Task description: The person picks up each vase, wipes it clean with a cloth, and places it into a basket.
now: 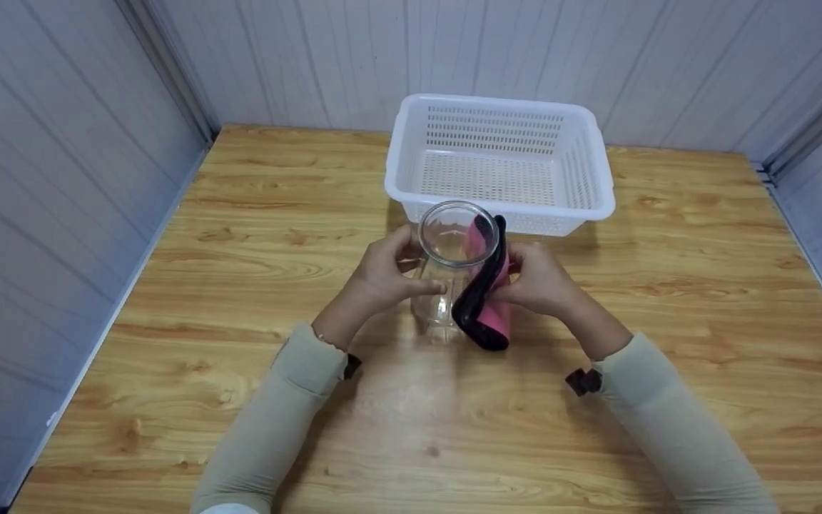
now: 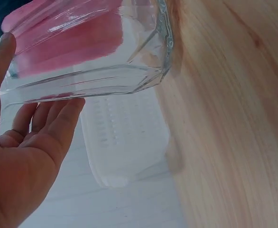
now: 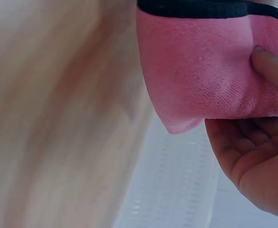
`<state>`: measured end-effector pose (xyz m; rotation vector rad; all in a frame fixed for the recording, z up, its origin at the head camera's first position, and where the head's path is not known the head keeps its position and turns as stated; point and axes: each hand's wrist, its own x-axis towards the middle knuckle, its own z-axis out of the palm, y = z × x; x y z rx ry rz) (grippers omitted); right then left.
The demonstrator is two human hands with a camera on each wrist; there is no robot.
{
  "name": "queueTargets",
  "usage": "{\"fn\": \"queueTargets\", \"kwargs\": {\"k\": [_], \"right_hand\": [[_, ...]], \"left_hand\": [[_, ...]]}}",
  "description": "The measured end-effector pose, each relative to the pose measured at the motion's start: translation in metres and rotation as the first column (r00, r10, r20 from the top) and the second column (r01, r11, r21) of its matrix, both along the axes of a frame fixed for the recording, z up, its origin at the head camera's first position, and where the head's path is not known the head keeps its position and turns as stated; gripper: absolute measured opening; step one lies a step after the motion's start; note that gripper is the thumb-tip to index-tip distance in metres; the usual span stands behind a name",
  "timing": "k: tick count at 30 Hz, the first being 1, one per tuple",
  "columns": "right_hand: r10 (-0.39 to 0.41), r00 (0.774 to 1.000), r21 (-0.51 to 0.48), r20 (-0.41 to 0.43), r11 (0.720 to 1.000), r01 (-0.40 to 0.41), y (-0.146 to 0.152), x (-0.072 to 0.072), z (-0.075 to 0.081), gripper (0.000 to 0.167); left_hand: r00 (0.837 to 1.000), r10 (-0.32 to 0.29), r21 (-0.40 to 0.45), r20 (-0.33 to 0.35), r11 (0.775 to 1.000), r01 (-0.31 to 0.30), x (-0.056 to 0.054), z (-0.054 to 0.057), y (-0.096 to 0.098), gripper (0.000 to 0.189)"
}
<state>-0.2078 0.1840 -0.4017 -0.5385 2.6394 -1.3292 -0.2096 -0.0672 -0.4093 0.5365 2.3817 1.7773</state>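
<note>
Between the two hands is a clear glass jar (image 1: 431, 308), its round open mouth facing up toward the head camera. My left hand (image 1: 388, 277) grips it from the left, with the thumb on the near side and the fingers on the far side. On the jar's right, my right hand (image 1: 543, 282) pinches a pink cloth (image 3: 196, 71) with black edging between thumb and fingers. The cloth stands folded right beside the jar's wall, and its pink face shows through the glass in the left wrist view. In the right wrist view the fingertips are partly hidden behind the cloth.
A white plastic basket (image 1: 498, 213) with slotted walls stands behind the jar, near the back wall (image 1: 354, 64). Everything rests on a wood-grain table (image 1: 240, 357), with panelled walls at the left and right.
</note>
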Motion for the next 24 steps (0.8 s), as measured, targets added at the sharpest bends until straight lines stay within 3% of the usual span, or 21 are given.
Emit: {"fn": "queueTargets", "kwargs": {"k": [5,9,19,24], "right_hand": [[0.008,0.999,0.088,0.032,0.996,-0.011,0.003,-0.003,-0.018,0.034],[0.014,1.0,0.097,0.016,0.995,-0.015,0.004,-0.004,-0.026,0.034],[0.02,1.0,0.029,0.006,0.999,-0.02,0.003,0.003,-0.03,0.037],[-0.036,0.999,-0.028,-0.01,0.999,0.036,0.001,0.006,-0.029,0.035]], "left_hand": [[1.0,0.0,0.019,0.015,1.0,0.0,0.0,0.0,0.0,0.068],[1.0,0.0,0.005,0.009,1.0,0.0,0.0,-0.001,0.001,0.066],[1.0,-0.013,-0.014,-0.021,1.0,0.013,0.003,-0.001,0.001,0.07],[1.0,0.018,-0.01,0.004,1.0,-0.018,0.005,-0.001,0.0,0.07]]}}
